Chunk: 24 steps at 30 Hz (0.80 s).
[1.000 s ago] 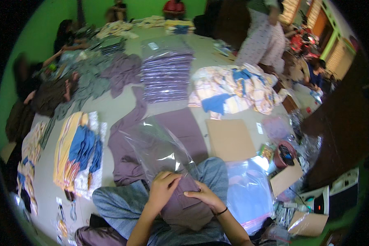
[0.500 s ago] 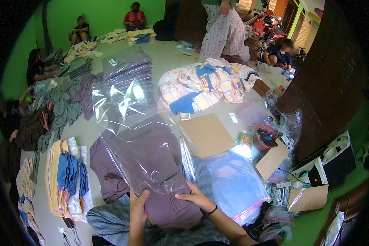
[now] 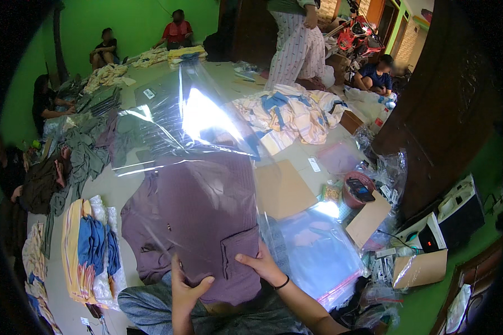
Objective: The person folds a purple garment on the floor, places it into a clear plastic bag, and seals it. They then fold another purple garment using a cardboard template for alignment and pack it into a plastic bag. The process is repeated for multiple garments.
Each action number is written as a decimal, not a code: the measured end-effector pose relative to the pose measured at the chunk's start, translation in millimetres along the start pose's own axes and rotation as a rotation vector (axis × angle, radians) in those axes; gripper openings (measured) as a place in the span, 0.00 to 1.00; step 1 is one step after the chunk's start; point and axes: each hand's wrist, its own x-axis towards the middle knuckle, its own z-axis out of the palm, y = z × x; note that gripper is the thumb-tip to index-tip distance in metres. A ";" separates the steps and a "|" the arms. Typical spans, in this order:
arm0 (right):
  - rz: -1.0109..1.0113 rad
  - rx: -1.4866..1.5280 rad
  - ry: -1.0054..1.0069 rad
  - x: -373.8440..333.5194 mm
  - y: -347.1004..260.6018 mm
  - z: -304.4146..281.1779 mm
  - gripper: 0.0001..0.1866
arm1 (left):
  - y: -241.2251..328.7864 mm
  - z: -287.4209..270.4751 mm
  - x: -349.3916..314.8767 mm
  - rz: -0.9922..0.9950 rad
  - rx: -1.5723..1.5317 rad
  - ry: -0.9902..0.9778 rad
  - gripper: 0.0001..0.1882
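Observation:
A folded mauve garment (image 3: 207,212) lies over my lap inside a large clear plastic bag (image 3: 212,120), whose glossy upper part spreads out away from me. My left hand (image 3: 187,287) grips the lower left edge of the bagged garment, thumb on top. At the lower right, my right hand (image 3: 262,267) pinches it with the thumb beside a smaller folded flap. Under and left of the bundle, more mauve cloth (image 3: 140,234) rests loosely on the floor.
Striped yellow and blue folded clothes (image 3: 89,245) are stacked at left. Cardboard (image 3: 285,192), clear bags (image 3: 318,251) and a pot holding a phone (image 3: 359,190) sit at right. A loose cloth heap (image 3: 296,114) lies ahead; several people sit farther off, one stands.
The garment in the bag lies flatter and farther up, its folded flap showing more clearly. The bag's far part has billowed upward with stronger glare. Both hands keep their hold.

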 end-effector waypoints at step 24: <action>0.404 -0.174 -0.091 119.9 212.2 -9.0 0.45 | -193.0 -83.6 50.5 -0.728 -0.245 0.232 0.30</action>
